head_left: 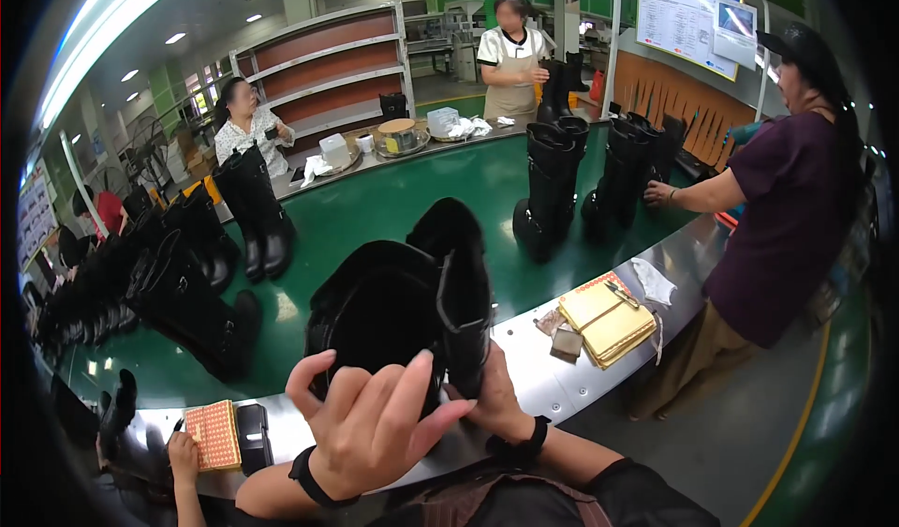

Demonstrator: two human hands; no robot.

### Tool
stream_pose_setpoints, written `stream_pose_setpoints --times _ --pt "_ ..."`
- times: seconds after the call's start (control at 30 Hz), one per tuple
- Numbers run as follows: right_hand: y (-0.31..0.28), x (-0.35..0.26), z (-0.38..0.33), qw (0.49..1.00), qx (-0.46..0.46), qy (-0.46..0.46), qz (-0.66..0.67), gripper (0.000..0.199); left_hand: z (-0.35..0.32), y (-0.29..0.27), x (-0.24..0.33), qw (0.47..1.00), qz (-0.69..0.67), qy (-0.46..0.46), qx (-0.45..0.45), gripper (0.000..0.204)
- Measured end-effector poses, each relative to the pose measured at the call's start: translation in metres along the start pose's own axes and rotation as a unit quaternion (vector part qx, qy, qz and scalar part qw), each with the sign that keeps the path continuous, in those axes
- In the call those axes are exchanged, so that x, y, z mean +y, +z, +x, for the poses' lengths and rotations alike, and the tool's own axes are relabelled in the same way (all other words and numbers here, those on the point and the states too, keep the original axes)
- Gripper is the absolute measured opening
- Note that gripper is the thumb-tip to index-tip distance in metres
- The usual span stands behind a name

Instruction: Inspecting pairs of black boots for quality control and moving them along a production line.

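A pair of tall black boots (465,295) is held up right in front of me, the wide dark opening of the nearer shaft facing me. My right hand (499,398) grips the boots low on their right side, its fingers partly hidden behind the black material. At the near rim of the wider shaft, my left hand (370,424) has its fingers bent but spread apart, with the thumb reaching right toward the second shaft. Nothing shows between the left fingers. Both wrists wear black bands. The lower parts of the held boots are hidden.
On the green belt (393,204) stand black boots (552,190) ahead and more boots (192,302) at left. A yellow paper pad (613,321) with a pen lies on the metal edge. Co-workers stand opposite and right; another person's hand (184,454) touches a patterned notebook (213,435).
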State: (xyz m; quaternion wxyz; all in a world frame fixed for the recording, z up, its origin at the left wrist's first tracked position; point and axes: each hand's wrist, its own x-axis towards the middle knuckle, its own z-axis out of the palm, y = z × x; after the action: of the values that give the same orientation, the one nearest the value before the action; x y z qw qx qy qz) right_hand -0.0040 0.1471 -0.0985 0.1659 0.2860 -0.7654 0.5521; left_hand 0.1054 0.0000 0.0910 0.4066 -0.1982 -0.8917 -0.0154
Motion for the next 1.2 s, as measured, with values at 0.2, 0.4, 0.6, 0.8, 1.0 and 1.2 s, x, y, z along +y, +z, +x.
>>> stream_pose_setpoints --times 0.2,0.4,0.6,0.8,1.0,1.2 --pt "-0.002 0.015 -0.015 0.999 0.036 0.038 0.012 0.072 -0.059 0.046 -0.041 0.954 0.001 -0.002 0.298 0.106" --pt "-0.019 0.014 0.001 0.977 0.144 0.139 0.069 0.022 -0.136 0.095 -0.014 0.87 -0.372 -0.322 0.024 0.091" --pt "-0.063 0.036 -0.009 0.97 0.218 0.042 0.103 0.012 -0.125 0.11 -0.003 0.814 -0.458 -0.357 -0.014 0.034" --pt "-0.095 0.061 -0.047 0.983 0.149 0.103 0.022 0.03 -0.129 0.12 -0.002 0.822 -0.451 -0.347 0.022 0.033" --pt "-0.096 0.029 -0.037 0.943 0.282 -0.162 -0.077 0.055 -0.145 0.126 -0.013 0.782 -0.483 -0.393 0.042 0.031" --pt "-0.051 -0.016 -0.032 0.997 -0.017 -0.062 -0.035 0.009 -0.138 0.117 -0.051 0.764 -0.522 -0.379 0.011 0.029"
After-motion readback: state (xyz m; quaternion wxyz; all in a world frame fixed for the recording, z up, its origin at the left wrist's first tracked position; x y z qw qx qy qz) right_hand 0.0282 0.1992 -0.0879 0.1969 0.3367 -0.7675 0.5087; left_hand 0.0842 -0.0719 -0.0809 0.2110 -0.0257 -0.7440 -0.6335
